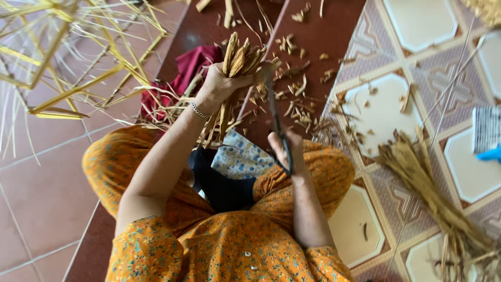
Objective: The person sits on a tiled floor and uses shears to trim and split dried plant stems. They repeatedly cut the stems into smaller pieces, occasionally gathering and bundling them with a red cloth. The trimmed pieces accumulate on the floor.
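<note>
Yellow frame (68, 57) and striped cloth (486, 129) cut off

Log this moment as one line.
left hand: grips strip bundle | right hand: holds knife, blade at bundle | floor: scraps

Looks like home floor doubling as craft workspace, not proper workshop. Plain terracotta tile floor (47, 198) on 1 side, patterned decorative tiles (386, 104) on other, dark red strip (313, 31) between. Person sits right on floor, no bench or table. Dried leaf scraps (297, 104) littered all over, loose bundle of dried strips (433, 193) lying on patterned tiles, half-built yellow woven frame (68, 57) nearby. Crumpled red cloth (188, 73) dumped on floor too. Pretty much household weaving setup.
</note>
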